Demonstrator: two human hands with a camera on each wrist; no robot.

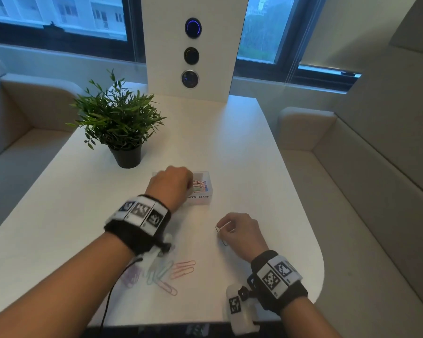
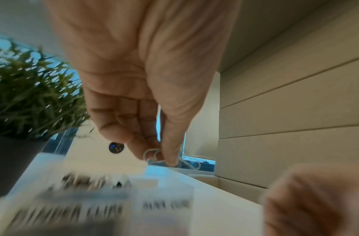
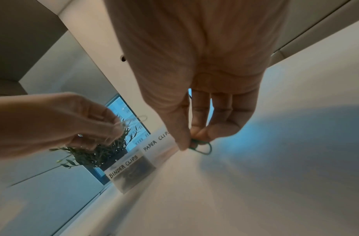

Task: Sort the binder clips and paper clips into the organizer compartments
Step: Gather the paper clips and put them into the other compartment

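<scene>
A small clear organizer (image 1: 206, 200) stands mid-table, labelled BINDER CLIPS (image 3: 123, 166) on the left and PAPER CLIPS on the right. Pink paper clips (image 1: 200, 185) lie in its right compartment. My left hand (image 1: 188, 185) hovers over the organizer and hides its left compartment. It pinches a pale paper clip (image 2: 153, 155) between thumb and fingers. My right hand (image 1: 226, 229) sits near the table, to the front right of the box. It pinches a dark green paper clip (image 3: 203, 147). A thin clip (image 1: 220, 227) sticks out from its fingers.
Several pastel paper clips (image 1: 171, 272) lie loose on the white table (image 1: 254, 167) near its front edge, under my left forearm. A potted plant (image 1: 120, 123) stands behind the organizer to the left. A white panel with round buttons (image 1: 192, 56) rises at the far edge.
</scene>
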